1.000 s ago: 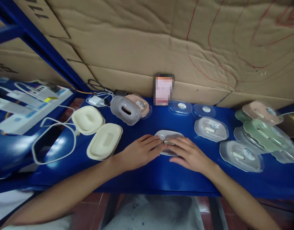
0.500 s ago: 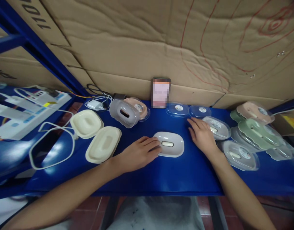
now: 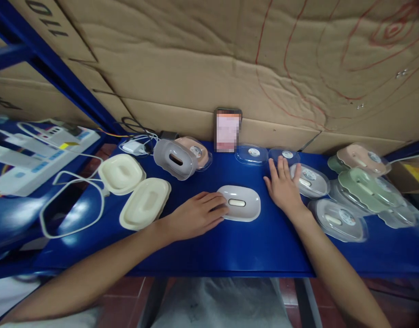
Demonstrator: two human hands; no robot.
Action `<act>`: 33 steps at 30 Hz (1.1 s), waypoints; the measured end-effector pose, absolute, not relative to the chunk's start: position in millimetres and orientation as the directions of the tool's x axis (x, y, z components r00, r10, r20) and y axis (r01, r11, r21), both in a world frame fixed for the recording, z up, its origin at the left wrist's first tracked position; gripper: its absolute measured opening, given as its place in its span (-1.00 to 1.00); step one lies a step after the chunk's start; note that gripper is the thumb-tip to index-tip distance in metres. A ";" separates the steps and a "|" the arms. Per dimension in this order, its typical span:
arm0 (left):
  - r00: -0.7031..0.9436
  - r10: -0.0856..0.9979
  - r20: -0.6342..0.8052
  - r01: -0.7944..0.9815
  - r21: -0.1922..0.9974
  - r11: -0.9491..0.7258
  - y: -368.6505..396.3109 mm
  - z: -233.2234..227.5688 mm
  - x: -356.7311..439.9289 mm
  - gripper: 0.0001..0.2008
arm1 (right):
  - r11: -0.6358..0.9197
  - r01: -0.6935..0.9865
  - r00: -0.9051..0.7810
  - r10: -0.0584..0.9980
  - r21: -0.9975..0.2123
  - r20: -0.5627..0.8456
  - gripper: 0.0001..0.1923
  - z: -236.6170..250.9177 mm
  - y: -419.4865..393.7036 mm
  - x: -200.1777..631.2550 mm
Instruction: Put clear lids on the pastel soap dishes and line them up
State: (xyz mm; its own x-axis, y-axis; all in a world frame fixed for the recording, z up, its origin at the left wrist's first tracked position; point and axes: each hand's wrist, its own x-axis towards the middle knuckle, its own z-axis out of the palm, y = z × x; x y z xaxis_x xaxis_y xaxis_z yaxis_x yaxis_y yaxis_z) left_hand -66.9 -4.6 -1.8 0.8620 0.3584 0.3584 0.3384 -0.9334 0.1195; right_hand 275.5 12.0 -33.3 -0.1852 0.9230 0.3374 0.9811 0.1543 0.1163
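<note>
grey oval dish held flat at mid-desk

grey oval dish (image 3: 239,203) lies face down mid-desk, near the front edge. left hand (image 3: 196,214) lies spread, fingertips on the dish's left rim, likely steadying it. right hand (image 3: 283,187) lies flat and open beside a clear lid (image 3: 285,156) toward the back edge, holding nothing. blue desk (image 3: 230,248); cardboard wall (image 3: 209,68) behind.

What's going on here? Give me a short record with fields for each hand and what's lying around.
left hand: left hand rests flat, fingertips on the edge of the grey oval dish
right hand: right hand spread open, reaching over a clear lid
surface: blue table
left side: two cream dishes, white cables
right side: green and pink dishes under clear covers
back: cardboard wall
</note>
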 end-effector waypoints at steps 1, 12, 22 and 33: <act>0.862 0.356 0.361 0.336 0.117 -0.934 -4.1 -2.0 -66.8 -0.80 | 0.189 0.977 -0.210 0.925 0.097 0.317 -0.34 -33.1 15.7 274.8; 0.876 0.342 0.339 0.327 0.104 -0.939 -5.4 3.0 -68.6 -0.81 | 0.352 0.926 -0.284 0.886 -0.135 0.366 -0.40 -26.8 33.2 271.8; 0.775 0.512 0.371 0.512 0.107 -0.852 -1.5 -1.1 -73.5 -0.89 | 0.472 0.850 -0.330 0.824 -0.234 0.461 -0.55 -22.0 24.1 265.0; 0.626 0.613 0.483 0.572 0.251 -0.781 4.9 -7.3 -73.4 -0.47 | 0.692 0.671 -0.517 0.693 -0.265 0.503 -0.58 -3.1 -3.4 238.3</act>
